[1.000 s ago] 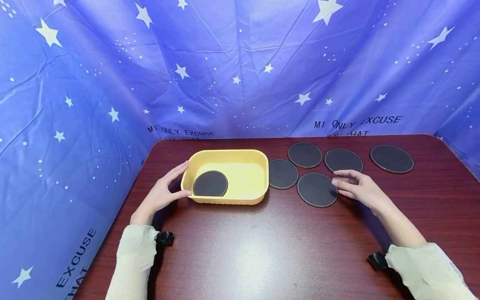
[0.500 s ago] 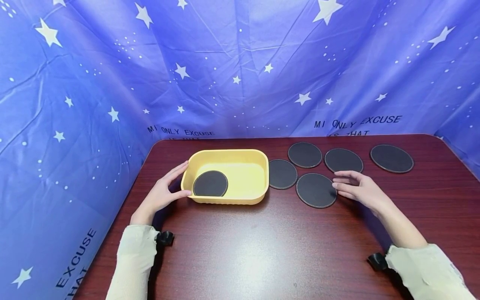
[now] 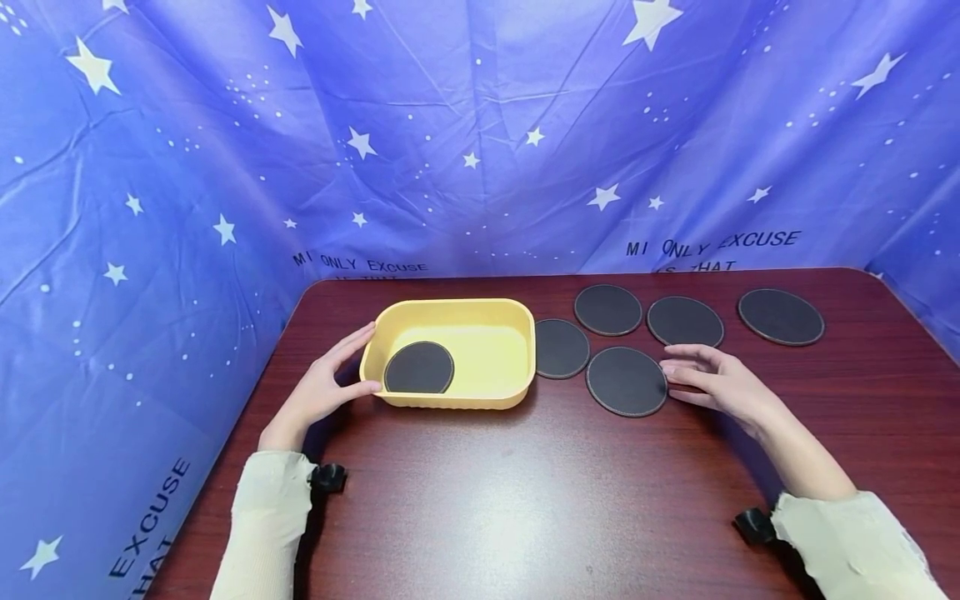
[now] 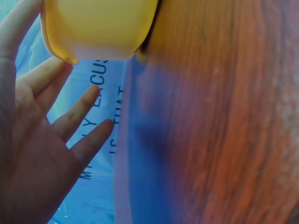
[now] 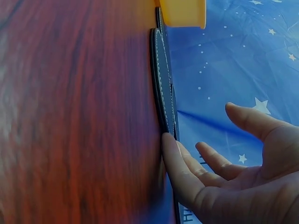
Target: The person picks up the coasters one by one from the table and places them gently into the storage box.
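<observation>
A yellow plastic bin stands left of centre on the table, with one round black coaster lying inside. My left hand is at its left end, thumb on the front corner. In the left wrist view the fingers spread straight, some touching the bin's corner and others apart from it. At right, my right hand touches the right edge of a front black coaster with nearly straight fingertips. In the right wrist view, one fingertip meets that coaster's stitched edge; nothing is gripped.
Another coaster lies against the bin's right side, partly hidden by it. Several more sit behind: one at the back, another coaster beside it, and a farther coaster at right. A blue starry cloth borders the dark-red table.
The front coaster has slid slightly left with my right fingertips at its edge. The coaster beside the bin has shifted a little left too. My left hand and the bin hold their place.
</observation>
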`<state>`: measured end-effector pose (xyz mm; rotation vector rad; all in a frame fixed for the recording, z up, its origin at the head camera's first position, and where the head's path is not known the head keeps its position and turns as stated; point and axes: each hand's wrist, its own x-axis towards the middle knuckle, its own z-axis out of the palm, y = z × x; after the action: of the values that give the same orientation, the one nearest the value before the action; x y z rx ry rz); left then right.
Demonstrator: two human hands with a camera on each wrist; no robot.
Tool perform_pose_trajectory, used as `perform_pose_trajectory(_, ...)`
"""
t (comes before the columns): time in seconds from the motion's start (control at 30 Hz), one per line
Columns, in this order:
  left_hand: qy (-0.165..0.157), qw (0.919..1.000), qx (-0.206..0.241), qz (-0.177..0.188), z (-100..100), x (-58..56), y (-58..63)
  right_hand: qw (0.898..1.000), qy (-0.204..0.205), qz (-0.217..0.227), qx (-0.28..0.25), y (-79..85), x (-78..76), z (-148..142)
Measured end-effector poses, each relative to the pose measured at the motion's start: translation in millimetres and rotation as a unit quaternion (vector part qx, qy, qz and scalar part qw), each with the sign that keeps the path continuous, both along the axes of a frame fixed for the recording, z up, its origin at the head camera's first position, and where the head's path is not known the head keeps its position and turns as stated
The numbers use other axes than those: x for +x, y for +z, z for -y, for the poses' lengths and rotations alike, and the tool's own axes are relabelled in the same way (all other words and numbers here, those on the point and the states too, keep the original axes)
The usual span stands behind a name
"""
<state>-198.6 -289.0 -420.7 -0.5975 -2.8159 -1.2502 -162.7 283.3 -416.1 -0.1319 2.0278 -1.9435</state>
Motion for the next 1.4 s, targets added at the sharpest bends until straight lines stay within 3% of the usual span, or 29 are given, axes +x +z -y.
perform_pose_trajectory(0.2, 0.002, 1.0, 0.002, 0.007, 0.4, 0.1, -0.6, 1.0, 0.002, -0.005, -0.029, -2.2, 0.8, 1.4)
perform_pose_trajectory(0.53, 0.003, 0.9999, 0.0, 0.011, 0.7, 0.8, -0.1, 0.993, 0.012, -0.017, -0.12, -4.4, 2.1, 0.1)
perform_pose_trajectory(0.77, 0.006, 0.9999, -0.002, 0.012, -0.2, 0.5, 0.9, 0.997, -0.019, -0.013, -0.072, -7.3, 2.4, 1.4)
perform_pose_trajectory(1.17, 0.002, 1.0, 0.001, 0.005, 0.5, 0.0, 0.2, 0.991, 0.012, 0.001, -0.134, -9.3, 2.1, 2.6)
perform_pose_trajectory(1.4, 0.007, 0.9999, -0.002, 0.008, -0.2, -0.6, -0.2, 0.993, 0.025, 0.013, -0.116, -10.2, 2.6, 6.0)
